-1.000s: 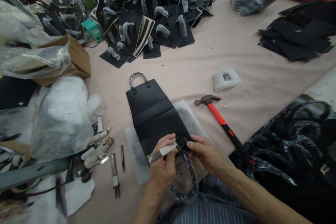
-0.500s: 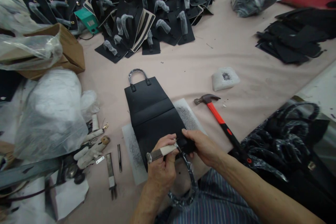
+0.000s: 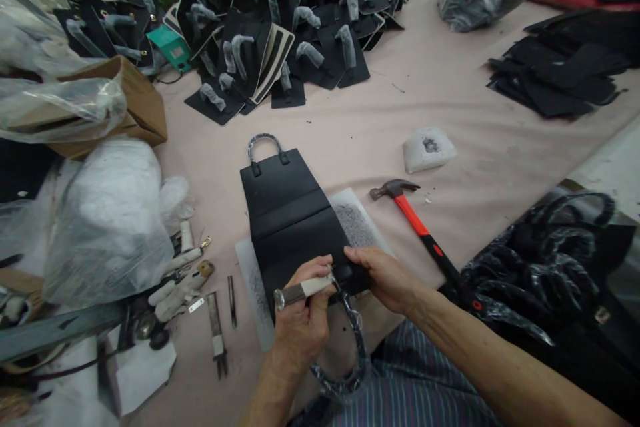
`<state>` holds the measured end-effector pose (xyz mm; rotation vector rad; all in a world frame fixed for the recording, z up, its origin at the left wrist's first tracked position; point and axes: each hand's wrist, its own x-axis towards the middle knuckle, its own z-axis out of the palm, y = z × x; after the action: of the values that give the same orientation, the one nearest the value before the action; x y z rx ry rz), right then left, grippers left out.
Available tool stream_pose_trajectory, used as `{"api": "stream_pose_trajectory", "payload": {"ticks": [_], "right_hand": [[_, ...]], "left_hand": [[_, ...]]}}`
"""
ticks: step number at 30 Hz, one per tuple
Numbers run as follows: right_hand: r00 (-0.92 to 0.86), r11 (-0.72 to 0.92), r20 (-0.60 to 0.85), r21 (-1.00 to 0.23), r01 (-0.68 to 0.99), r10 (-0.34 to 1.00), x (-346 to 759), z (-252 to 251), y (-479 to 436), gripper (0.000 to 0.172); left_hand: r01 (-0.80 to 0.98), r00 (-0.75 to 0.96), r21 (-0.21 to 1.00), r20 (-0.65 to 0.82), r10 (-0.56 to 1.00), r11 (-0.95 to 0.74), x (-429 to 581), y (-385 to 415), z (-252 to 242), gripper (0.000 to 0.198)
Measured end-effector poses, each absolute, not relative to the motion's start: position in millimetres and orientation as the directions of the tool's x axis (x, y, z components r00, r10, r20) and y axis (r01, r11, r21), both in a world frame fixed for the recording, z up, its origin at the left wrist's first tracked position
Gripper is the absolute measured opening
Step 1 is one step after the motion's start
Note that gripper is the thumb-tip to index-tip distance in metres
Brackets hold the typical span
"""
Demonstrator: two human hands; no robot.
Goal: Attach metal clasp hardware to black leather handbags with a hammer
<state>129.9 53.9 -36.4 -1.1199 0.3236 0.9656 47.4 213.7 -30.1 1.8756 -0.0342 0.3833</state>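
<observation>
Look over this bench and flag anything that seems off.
Two worn items stand out. The white board under the black leather bag is speckled dark with pitting, and the white block beside the red-handled hammer has a dark gouged hollow in its top. Both look heavily used, not misplaced.

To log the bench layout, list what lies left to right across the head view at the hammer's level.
White plastic bundle, black leather bag panel, red-handled claw hammer, plastic-wrapped black bag handles
</observation>
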Motion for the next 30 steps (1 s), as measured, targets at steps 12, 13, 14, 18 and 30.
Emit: {"api": "stream_pose_trajectory", "payload": {"ticks": [12, 13, 14, 18, 30], "right_hand": [[0.539, 0.093, -0.646, -0.591, -0.801, 0.540, 134, -44, 50, 0.048], [0.530, 0.086, -0.647, -0.587, -0.805, 0.548, 136, -43, 50, 0.047], [0.523, 0.079, -0.646, -0.585, -0.807, 0.555, 137, -42, 51, 0.045], [0.530, 0.021, -0.610, -0.644, -0.765, 0.589, 144, -33, 52, 0.023], [0.643, -0.091, -0.641, -0.734, -0.673, 0.419, 140, -33, 42, 0.021]], "left_hand": [[-0.208, 0.959, 0.878, 0.271, 0.089, -0.431, 61, 218, -21, 0.019], [-0.204, 0.960, 0.876, 0.267, 0.089, -0.436, 62, 218, -21, 0.020], [-0.201, 0.961, 0.876, 0.264, 0.086, -0.439, 64, 219, -21, 0.020], [-0.211, 0.959, 0.867, 0.273, 0.076, -0.451, 73, 221, -29, 0.021], [-0.186, 0.951, 0.893, 0.268, 0.153, -0.410, 79, 210, -46, 0.013]]}}
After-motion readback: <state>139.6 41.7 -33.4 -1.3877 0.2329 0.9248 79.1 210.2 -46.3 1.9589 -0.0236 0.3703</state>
